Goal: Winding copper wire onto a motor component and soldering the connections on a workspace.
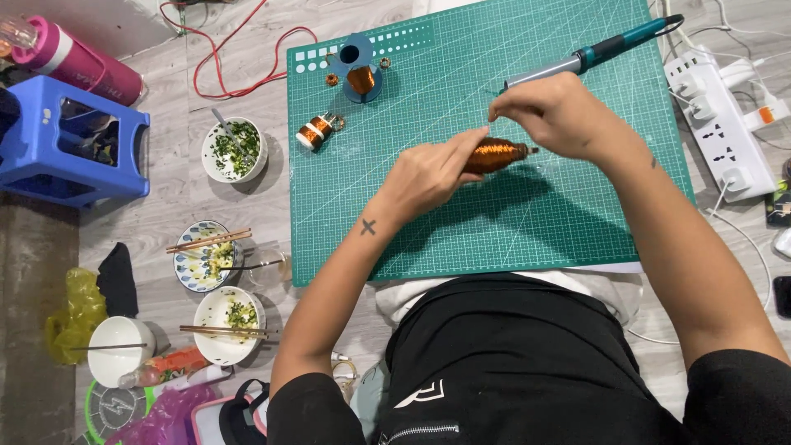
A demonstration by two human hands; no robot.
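Your left hand (pixel 428 175) is closed around the copper wire coil (pixel 497 154), fingers wrapped over its near end so that only the far end and a short stub of core show. The coil lies roughly level, just above the green cutting mat (pixel 494 231), near the mat's middle.

Your right hand (pixel 554 111) hovers over the coil's far end with thumb and fingertips pinched together. Whether a strand of wire sits in that pinch cannot be told; anything there is too fine to see.

A soldering iron (pixel 595 53) with a teal grip lies across the mat's far right corner, just beyond your right hand.

At the mat's far left corner stands a blue spool holder (pixel 359 66) carrying a copper winding. A small copper bobbin (pixel 315 130) lies on its side on the mat, just nearer to you than that holder.

Off the mat's right edge is a white power strip (pixel 721 124) with plugs in it.

Off the mat's left edge are bowls with greens (pixel 234 150) and chopsticks (pixel 208 241), a blue plastic stool (pixel 70 148) and a pink bottle (pixel 78 62).
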